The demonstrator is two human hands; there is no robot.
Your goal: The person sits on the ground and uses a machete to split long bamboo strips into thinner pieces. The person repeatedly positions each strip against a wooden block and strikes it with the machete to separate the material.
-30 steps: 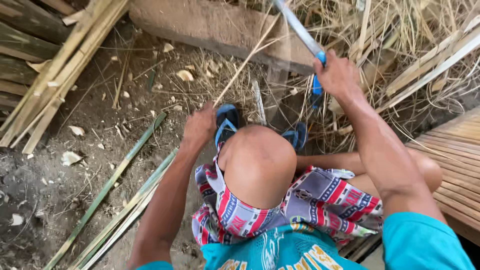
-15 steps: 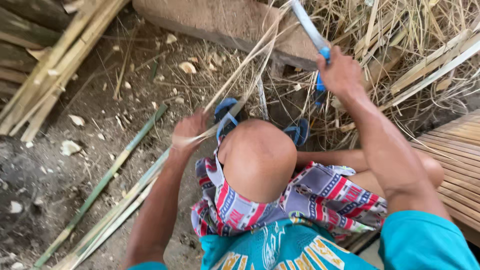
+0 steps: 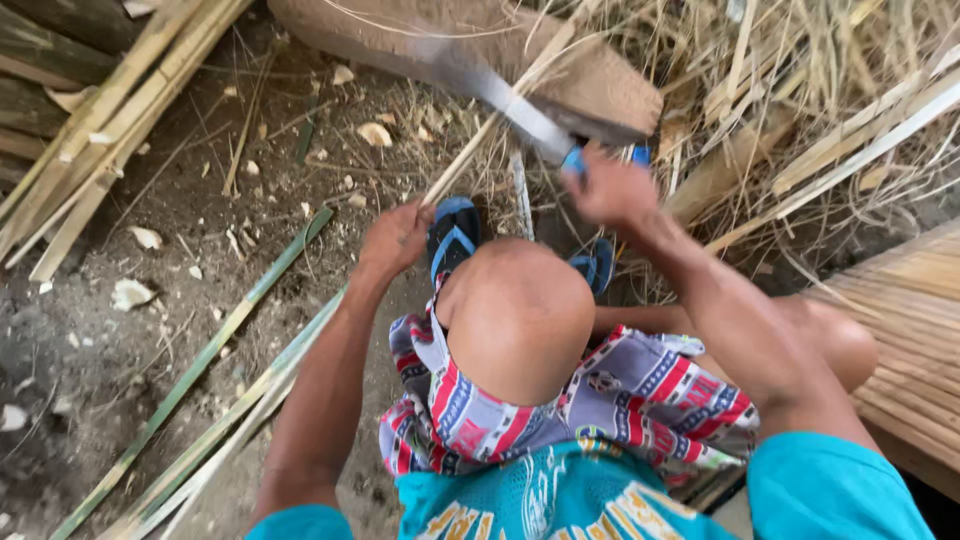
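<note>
Two hands busy: the left hand (image 3: 395,238) is clamped on a thin bamboo strip (image 3: 500,115) slanting up and right over the log (image 3: 600,85). The right hand (image 3: 610,185) is wrapped round the blue-handled knife (image 3: 500,95), blade pointing up-left, crossing the strip. Blue sandals (image 3: 452,232) sit below.

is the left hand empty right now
No, the left hand is closed around a thin bamboo strip that slants up toward the knife blade held in the right hand.

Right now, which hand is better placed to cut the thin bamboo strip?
The right hand: it grips the long knife, blade beside the bamboo strip. The left hand only holds the strip's lower end.
</note>
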